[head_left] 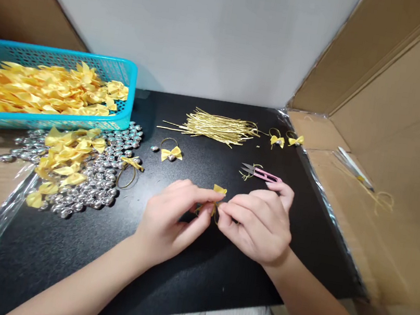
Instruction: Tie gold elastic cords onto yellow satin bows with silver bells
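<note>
Bow in hand: the yellow satin bow [220, 189] is up off the black tabletop [174, 289], between both hands, front and centre.
Left grip: left hand [170, 214] has it pinched between thumb and forefinger, which hide most of the knot.
Right grip: right hand [257, 225] has its fingertips closed right beside the bow, seemingly on the thin gold cord [217, 217]; the exact contact is too small to tell.
Doing it well: I'd keep the left pinch at the bow's middle, not the tails, and let the right fingers do the fiddly cord work, snugging gently so the satin doesn't crumple.
Reference piece: the bow with a loop and silver bead [171, 154], lying ahead of the left hand, is handy for checking bead position.
Pink thread snips: the snips [268, 176] lie just beyond the right hand, so mind the blades.
</note>
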`<state>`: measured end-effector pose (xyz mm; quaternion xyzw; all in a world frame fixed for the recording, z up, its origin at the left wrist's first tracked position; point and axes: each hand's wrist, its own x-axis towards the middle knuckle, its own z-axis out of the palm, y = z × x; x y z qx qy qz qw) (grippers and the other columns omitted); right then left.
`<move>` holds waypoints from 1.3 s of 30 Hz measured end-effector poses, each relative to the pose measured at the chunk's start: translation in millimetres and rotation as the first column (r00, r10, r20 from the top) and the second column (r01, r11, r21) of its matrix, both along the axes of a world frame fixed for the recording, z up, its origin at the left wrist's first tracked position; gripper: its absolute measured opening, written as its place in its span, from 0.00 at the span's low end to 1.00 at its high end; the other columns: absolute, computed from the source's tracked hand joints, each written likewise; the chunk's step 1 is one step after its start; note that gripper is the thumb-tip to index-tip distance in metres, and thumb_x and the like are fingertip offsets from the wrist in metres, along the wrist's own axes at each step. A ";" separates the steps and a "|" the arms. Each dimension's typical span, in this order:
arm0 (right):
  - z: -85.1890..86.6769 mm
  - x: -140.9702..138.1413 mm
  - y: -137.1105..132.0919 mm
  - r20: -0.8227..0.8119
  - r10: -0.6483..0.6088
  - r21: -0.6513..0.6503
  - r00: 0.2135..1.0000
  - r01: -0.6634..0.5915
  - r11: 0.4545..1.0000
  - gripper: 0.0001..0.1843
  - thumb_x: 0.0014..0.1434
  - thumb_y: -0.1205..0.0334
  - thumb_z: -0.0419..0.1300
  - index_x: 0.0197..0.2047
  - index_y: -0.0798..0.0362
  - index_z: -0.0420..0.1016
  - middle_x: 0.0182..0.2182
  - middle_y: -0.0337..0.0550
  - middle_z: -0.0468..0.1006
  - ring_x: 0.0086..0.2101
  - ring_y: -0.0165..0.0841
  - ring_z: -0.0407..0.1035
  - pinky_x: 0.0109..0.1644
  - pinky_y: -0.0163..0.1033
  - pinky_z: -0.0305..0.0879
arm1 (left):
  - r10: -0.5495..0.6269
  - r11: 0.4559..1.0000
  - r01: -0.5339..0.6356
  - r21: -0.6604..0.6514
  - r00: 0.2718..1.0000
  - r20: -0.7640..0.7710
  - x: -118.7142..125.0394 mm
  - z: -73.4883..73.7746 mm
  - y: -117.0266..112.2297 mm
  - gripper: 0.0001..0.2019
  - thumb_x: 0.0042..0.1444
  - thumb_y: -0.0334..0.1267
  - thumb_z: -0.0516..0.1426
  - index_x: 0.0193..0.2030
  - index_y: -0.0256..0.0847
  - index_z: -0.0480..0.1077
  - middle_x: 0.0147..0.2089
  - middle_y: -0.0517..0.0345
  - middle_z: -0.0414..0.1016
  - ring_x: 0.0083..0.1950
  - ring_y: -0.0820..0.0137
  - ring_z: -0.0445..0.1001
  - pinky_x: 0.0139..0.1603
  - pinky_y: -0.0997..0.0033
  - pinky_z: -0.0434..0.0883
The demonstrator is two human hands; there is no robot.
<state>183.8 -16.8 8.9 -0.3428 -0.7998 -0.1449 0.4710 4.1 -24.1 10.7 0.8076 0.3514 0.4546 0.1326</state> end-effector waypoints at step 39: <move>4.0 9.9 10.7 -0.243 0.309 -0.426 0.919 -0.387 0.817 0.06 0.62 0.62 0.64 0.32 0.51 0.74 0.29 0.38 0.79 0.32 0.32 0.71 0.44 0.44 0.61 | -0.120 0.969 0.157 -0.190 0.974 0.194 -4.7 -9.0 3.2 0.12 0.57 0.25 0.59 0.45 0.42 0.66 0.35 0.60 0.73 0.32 0.76 0.73 0.35 0.78 0.72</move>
